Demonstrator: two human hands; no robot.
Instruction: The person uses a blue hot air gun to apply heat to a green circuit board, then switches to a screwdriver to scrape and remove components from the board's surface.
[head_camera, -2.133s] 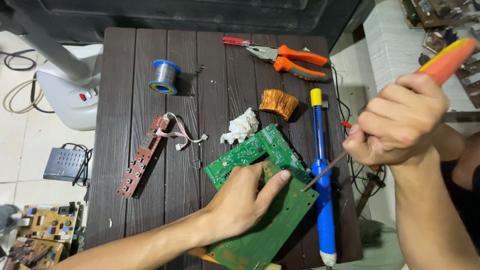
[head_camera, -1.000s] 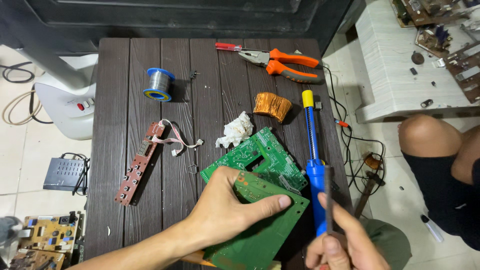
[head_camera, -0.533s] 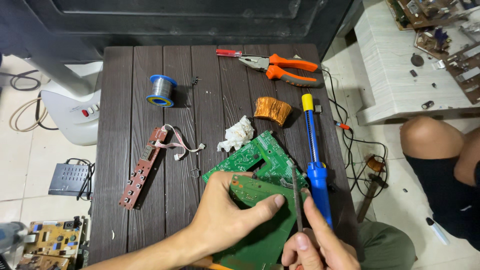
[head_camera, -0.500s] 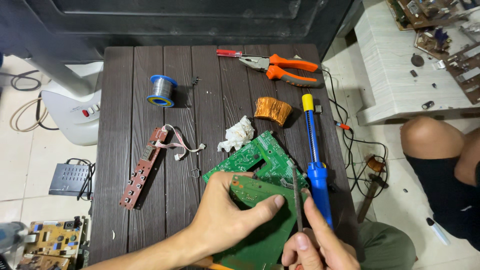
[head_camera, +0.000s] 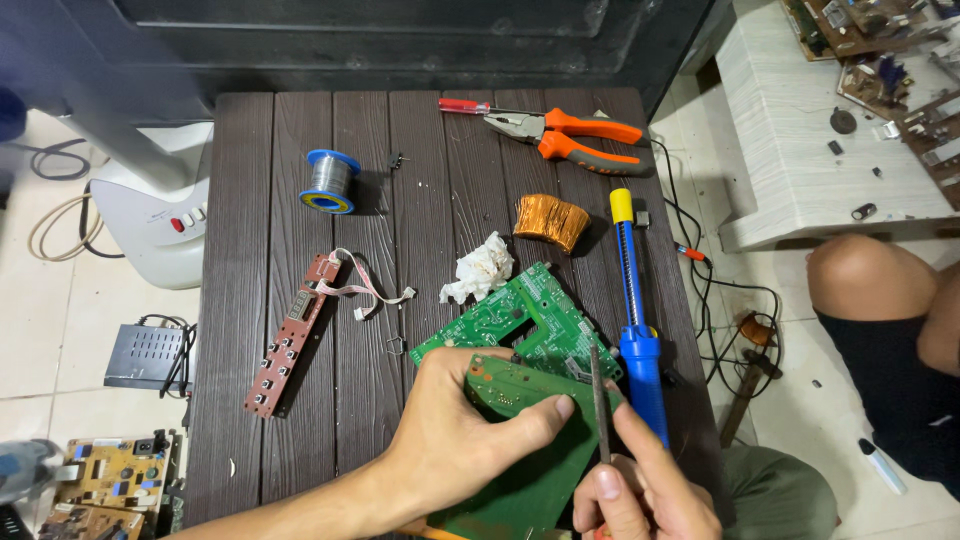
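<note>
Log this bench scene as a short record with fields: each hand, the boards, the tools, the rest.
left hand: left hand grips the near green circuit board, thumb across its top
right hand: right hand holds a thin metal tool upright, tip over the board
second board: green board lies flat behind the held one
tools: blue desoldering pump, orange pliers, red screwdriver
other: solder spool, copper coil, crumpled tissue, brown strip board
surface: dark slatted table
</note>
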